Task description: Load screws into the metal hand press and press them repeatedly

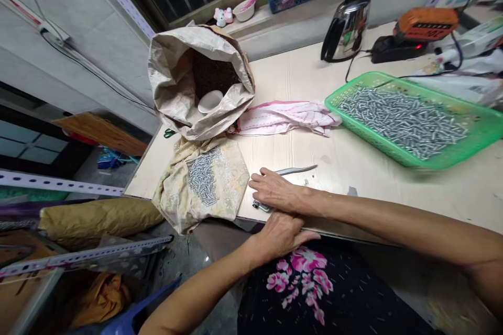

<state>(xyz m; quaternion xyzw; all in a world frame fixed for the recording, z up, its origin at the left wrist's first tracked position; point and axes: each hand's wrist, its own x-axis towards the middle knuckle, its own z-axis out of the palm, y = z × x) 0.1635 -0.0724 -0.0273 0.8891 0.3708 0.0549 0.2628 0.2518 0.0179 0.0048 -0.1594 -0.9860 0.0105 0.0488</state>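
Note:
My right hand (275,189) lies on the near part of the table, its fingers bent and close together; what they hold, if anything, is hidden. Behind it a slim grey pointed metal tool (297,170) lies on the wood, and a small metal piece (261,205) shows under its near side. My left hand (280,235) is at the table edge against my right wrist, thumb stretched out and fingers partly hidden. Left of my hands, a pile of small silver screw-like metal pieces (203,178) rests on a stained yellowish cloth (233,196).
An open sack (168,52) with dark contents and a white bowl (210,101) stands behind the cloth. A pink-white towel (286,118) lies beside it. A green basket (440,162) of similar metal pieces is at right, near a kettle (348,23) and an orange battery (426,23).

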